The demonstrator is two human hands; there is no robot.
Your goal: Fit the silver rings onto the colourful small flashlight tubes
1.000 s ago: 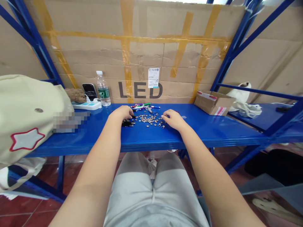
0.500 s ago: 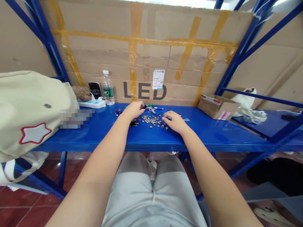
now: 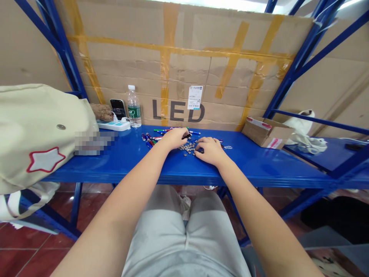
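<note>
— Both hands came closer together on the shelf, I think?
— Yes. Left hand [image 3: 174, 138] and right hand [image 3: 210, 151] stay apart, small round metal discs [image 3: 188, 147] heaped between them; I cannot tell if they grip anything.
— What is left?
— All discs and coloured pens [image 3: 148, 140] lie loose on the blue metal shelf [image 3: 259, 169].
— Farther?
— Water bottle [image 3: 134, 107], then taped cardboard sheet [image 3: 230, 77].

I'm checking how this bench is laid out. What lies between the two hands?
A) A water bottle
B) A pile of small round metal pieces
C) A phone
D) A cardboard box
B. The pile of small round metal pieces sits on the blue shelf between the left hand and the right hand.
</note>
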